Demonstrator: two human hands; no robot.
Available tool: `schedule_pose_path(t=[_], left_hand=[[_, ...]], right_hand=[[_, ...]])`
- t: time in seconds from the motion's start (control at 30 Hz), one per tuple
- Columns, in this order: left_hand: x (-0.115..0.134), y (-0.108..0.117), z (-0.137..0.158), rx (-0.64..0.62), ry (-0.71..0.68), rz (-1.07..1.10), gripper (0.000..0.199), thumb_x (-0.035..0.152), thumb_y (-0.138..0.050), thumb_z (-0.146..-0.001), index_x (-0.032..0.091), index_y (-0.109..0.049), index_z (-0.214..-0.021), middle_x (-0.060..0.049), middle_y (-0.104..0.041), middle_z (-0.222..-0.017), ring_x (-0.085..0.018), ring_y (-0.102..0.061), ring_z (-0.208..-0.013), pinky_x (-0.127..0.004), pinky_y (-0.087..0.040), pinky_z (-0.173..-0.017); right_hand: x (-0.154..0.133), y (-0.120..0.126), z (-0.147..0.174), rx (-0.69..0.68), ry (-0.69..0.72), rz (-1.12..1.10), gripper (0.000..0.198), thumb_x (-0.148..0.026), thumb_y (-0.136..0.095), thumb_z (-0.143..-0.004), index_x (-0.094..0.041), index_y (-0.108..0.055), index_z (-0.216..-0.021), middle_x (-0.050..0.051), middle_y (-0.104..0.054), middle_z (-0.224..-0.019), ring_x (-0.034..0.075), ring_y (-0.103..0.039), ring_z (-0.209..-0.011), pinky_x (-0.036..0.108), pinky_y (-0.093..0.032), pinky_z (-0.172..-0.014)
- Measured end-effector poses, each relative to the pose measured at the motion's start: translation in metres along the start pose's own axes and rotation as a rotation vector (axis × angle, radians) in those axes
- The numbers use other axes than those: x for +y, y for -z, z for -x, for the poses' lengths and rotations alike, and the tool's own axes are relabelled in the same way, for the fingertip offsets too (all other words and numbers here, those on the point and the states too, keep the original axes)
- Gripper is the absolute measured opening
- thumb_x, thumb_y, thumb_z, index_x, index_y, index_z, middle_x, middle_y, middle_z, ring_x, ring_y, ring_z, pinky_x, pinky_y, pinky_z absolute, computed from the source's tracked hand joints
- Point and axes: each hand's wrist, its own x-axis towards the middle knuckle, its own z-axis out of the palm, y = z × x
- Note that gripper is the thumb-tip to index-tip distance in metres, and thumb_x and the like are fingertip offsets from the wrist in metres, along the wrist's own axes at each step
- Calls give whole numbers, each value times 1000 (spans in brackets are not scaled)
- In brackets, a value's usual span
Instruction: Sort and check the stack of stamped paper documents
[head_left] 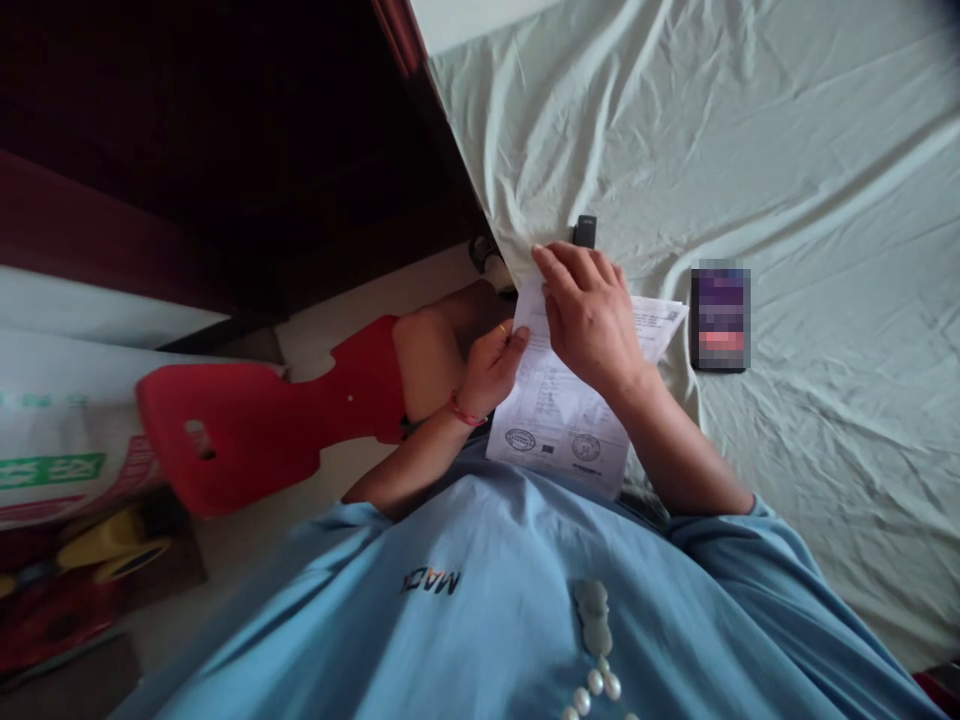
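Observation:
A printed paper document (551,410) with round and oval stamps near its lower edge lies tilted over my lap and the bed's edge. My left hand (491,365) pinches its left edge, thumb on top. Across its upper part bends my right hand (589,310), closed on the top edge, its index finger reaching to the upper left corner; the fingertips are partly hidden. At the right corner the paper's edge looks doubled, as if more than one sheet lies there. Just beyond my right fingers sits a small black object (585,230).
Right of the paper, a phone (720,320) with a blurred screen lies on the wrinkled pale sheet (825,420). On the left are a red plastic seat (247,430), a white printed bag (60,400) and a yellow item (112,540). Dark furniture (225,150) stands at the upper left.

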Motion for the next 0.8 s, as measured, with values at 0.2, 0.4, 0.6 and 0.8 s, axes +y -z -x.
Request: schedule_pose_path(t=[0.2,0.4,0.6,0.8], left_hand=[[-5,-5,2,9,3,25,63,84,-59,-98,23,-68,-85,1,-59,-72,-16,-50,-67,-33,-39,-63],[-4,-6,5,24,6,13,66,87,-55,-97,22,-66,-85,0,-61,-73,-17,-51,-68,-35,-41,-66],[-10,-3,3,28,-2,-5,64,81,-54,-102,21,-73,-95,-4,-72,-87,-21,-65,-81,-36,-51,-77],[-25,13,-9,181,16,100,61,82,-57,-100,23,-75,-102,-6,-79,-95,-24,-74,-98,-35,-58,-86]], right_hand=[[0,3,3,38,29,-1,49,-20,-46,-108,-27,-65,-153,13,-70,-149,35,-54,-147,61,-35,-126],[-1,-6,4,-48,43,3,46,-20,-44,-109,-20,-69,-149,15,-77,-135,32,-64,-131,61,-35,-128],[4,-1,9,64,23,-67,51,-23,-42,-110,-25,-64,-156,15,-68,-152,36,-55,-147,65,-40,-126],[40,3,48,329,-82,-53,55,-36,-34,-114,-26,-50,-166,19,-55,-163,39,-50,-154,73,-41,-124]])
